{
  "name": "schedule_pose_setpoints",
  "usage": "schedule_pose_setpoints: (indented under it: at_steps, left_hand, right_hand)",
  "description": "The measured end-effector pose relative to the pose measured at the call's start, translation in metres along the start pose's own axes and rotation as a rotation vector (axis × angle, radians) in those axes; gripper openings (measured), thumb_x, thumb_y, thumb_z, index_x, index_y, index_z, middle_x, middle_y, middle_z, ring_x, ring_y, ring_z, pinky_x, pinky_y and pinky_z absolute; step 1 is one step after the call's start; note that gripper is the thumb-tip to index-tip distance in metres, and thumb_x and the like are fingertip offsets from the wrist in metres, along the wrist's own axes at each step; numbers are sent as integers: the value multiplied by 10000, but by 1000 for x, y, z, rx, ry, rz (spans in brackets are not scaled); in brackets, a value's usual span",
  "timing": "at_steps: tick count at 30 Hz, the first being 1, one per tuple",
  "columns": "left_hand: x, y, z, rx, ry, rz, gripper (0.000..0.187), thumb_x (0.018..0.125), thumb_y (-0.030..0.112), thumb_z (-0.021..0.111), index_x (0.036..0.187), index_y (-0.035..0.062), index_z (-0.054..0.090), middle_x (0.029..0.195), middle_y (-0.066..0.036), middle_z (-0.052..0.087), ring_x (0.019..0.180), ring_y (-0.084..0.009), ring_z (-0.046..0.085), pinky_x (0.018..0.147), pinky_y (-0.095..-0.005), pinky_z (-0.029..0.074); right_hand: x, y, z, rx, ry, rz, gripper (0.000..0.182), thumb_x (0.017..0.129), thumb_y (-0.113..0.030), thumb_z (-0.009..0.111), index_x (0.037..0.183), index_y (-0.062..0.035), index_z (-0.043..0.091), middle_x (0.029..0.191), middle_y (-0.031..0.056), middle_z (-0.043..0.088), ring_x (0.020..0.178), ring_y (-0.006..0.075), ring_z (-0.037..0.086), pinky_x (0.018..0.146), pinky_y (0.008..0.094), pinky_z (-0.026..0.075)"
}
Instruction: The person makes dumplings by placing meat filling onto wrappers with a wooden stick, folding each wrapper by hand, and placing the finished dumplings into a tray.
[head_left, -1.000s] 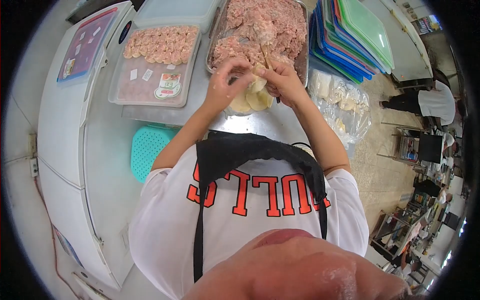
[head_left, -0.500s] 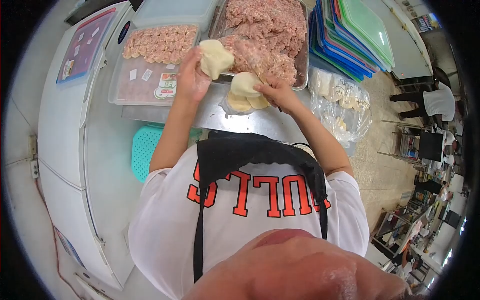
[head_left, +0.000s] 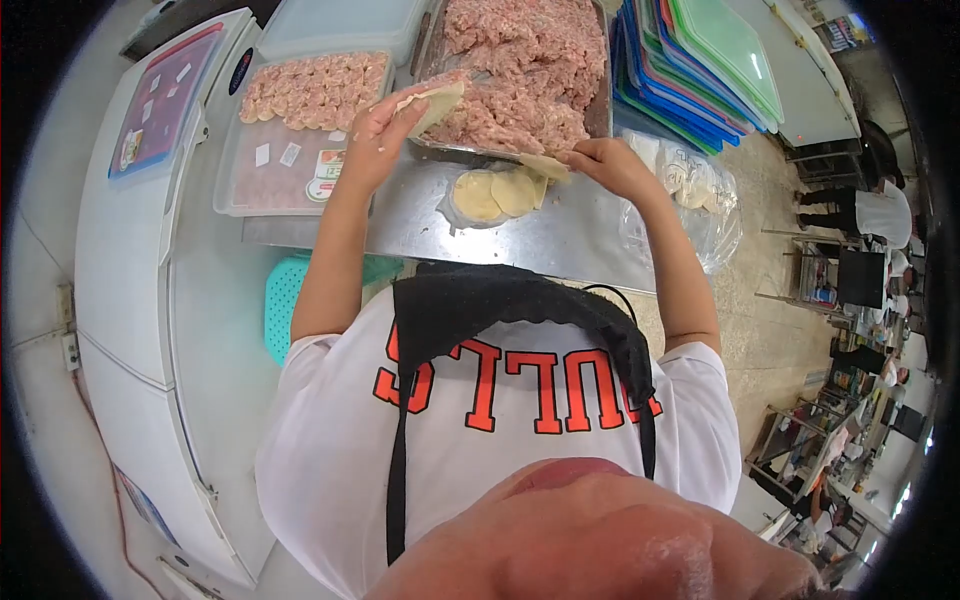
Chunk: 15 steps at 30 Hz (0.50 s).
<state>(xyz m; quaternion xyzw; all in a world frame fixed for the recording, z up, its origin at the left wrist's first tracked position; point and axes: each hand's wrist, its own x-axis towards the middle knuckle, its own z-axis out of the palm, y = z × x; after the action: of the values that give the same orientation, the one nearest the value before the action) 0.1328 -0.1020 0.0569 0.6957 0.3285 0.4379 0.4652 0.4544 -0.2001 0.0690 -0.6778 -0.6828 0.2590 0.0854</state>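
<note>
My left hand (head_left: pixel 380 140) is closed on a pale round dough wrapper (head_left: pixel 440 108), tilted up with pink filling along its upper edge. It is just left of the metal tray's near corner. My right hand (head_left: pixel 612 168) pinches a thin, pale, flat piece (head_left: pixel 545 167) at the tray's near rim. This piece looks like a wrapper seen nearly edge-on, though its kind is not certain. Just below it, several round dough wrappers (head_left: pixel 478 197) lie overlapping on the steel table (head_left: pixel 400 225). Beyond both hands, minced meat (head_left: pixel 530 60) fills the metal tray (head_left: pixel 607 110).
At the left, a plastic tray (head_left: pixel 240 185) carries rows of filled dumplings (head_left: pixel 315 88). Stacked coloured lids (head_left: pixel 690 70) and bagged dough pieces (head_left: pixel 690 190) are at the right. A white freezer (head_left: pixel 120 260) stands far left; a turquoise basket (head_left: pixel 285 300) is below the table.
My right hand has moved right and slightly up, away from the wrapper stack. The wrapper in my left hand has tilted from face-on to slanted and now shows filling on it.
</note>
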Motion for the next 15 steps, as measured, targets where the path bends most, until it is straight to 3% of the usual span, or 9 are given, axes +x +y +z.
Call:
schedule_pose_setpoints:
  at_steps: [3, 6, 9, 11, 15]
  left_hand:
    - [-2, -18, 5, -31, 27, -60, 334, 917, 243, 601, 1151, 5, 625, 990, -46, 672, 876, -80, 583, 781, -250, 464]
    - [-4, -22, 11, -272, 100, -174, 325, 916, 263, 600, 1116, 10, 642, 985, -40, 671, 857, -87, 593, 771, -247, 466]
    - [-2, -25, 12, -359, 157, -152, 295, 908, 253, 615, 1098, 30, 642, 951, -21, 667, 862, -90, 596, 751, -237, 463]
    - [1, -40, 9, -478, 271, -268, 277, 903, 205, 618, 1113, 23, 613, 980, -25, 660, 915, -111, 607, 788, -243, 474]
    - [1, -31, 8, -690, 366, -215, 277, 900, 135, 610, 1139, -2, 577, 1028, -57, 651, 942, -142, 620, 815, -269, 498]
  right_hand:
    - [-2, 10, -6, 35, -39, -77, 419, 901, -432, 544, 824, -34, 648, 750, 184, 632, 708, 351, 613, 645, 435, 456]
    - [0, 12, -7, -25, 50, -118, 340, 915, -346, 552, 869, -26, 656, 745, 166, 629, 684, 322, 595, 607, 400, 441]
    - [8, 4, -6, -281, 174, -83, 354, 911, -379, 540, 861, -52, 666, 767, 148, 645, 723, 337, 612, 620, 416, 460]
    - [20, 7, 0, -476, 300, -230, 338, 915, -374, 498, 817, -95, 661, 772, 136, 661, 708, 328, 643, 605, 433, 504]
    - [40, 13, 32, -604, 342, -209, 310, 903, -353, 500, 803, -111, 664, 745, 129, 659, 686, 309, 652, 568, 431, 508]
